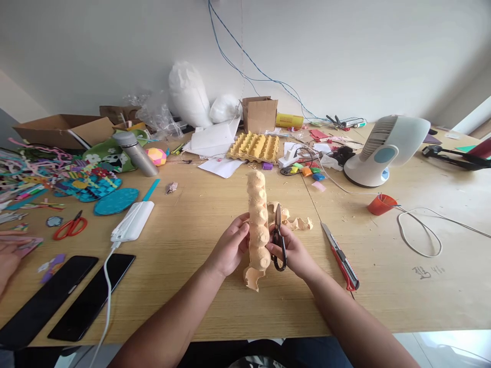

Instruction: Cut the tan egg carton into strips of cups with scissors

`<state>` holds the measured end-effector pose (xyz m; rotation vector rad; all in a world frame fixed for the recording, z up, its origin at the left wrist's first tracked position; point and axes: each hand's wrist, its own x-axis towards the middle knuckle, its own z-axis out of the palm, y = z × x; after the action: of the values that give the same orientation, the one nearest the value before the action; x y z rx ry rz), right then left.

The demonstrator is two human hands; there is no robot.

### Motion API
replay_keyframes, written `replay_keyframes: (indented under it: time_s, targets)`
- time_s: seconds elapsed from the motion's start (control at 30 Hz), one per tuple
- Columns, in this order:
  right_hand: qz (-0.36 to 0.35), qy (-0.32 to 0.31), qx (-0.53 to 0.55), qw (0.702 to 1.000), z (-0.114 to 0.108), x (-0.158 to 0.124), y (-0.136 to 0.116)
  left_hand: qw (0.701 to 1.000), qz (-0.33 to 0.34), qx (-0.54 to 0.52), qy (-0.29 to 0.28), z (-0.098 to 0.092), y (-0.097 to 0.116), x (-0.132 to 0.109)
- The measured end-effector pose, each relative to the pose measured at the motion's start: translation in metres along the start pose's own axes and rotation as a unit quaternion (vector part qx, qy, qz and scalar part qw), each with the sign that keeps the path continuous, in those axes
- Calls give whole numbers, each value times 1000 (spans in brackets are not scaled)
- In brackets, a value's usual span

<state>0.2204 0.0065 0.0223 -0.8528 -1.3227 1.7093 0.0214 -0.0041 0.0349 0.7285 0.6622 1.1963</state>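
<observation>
A tan strip cut from an egg carton (258, 220), with a row of rounded bumps, is held lengthwise away from me above the table. My left hand (232, 248) grips its left edge, thumb on the near side. In my right hand (293, 250) are black-handled scissors (279, 240), blades together and pointing away; that hand's fingers also touch the strip's right edge. A torn carton scrap (253, 278) shows at the strip's near end. More tan carton scraps (301, 224) lie on the table just beyond my right hand.
To the right lie a red box cutter (341, 260), an orange cup (382, 204) and a fan (383, 151). A yellow egg tray (255, 147) sits at the back. Leftward are phones (94, 296), a power bank (133, 221), red scissors (71, 226) and another person's hand (9, 255).
</observation>
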Motion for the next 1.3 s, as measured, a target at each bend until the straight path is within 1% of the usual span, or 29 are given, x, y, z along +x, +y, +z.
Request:
replay_keyframes:
  time_s: [0.1,0.2,0.3,0.4,0.47,0.53,0.6,0.67,0.77,0.83,1.03,1.2,1.3]
  targets:
    - [-49,57,-56,996,-2,2,8,1000,-4,24,-12,2,-4,0]
    - [-89,76,-139,983,-4,2,13,999,4,37,-11,3,-7,-1]
    - [-78,65,-144,984,-4,0,9,999,13,44,6,2,-7,0]
    - [-59,57,-152,985,-4,-4,-1,997,45,37,45,-3,-3,3]
    - [-65,49,-196,977,-4,-8,-8,995,71,28,67,-7,1,5]
    - [-80,29,-257,963,-4,-11,-12,993,86,20,80,-11,5,7]
    - [-75,13,-288,955,-4,-12,-14,991,98,18,89,-13,9,8]
    - [-64,7,-326,943,-4,-12,-13,989,112,21,97,-15,12,8]
    - [-51,5,-400,915,-3,-10,-11,984,139,28,109,-16,14,9]
    - [-44,3,-427,903,-1,-10,-10,981,155,27,113,-16,15,9]
    - [-42,7,-431,902,2,-9,-8,977,172,30,124,-13,14,10]
    - [-46,12,-476,878,2,-9,-9,973,185,44,134,-12,11,11]
    - [-37,13,-490,871,3,-10,-11,971,188,56,139,-11,10,10]
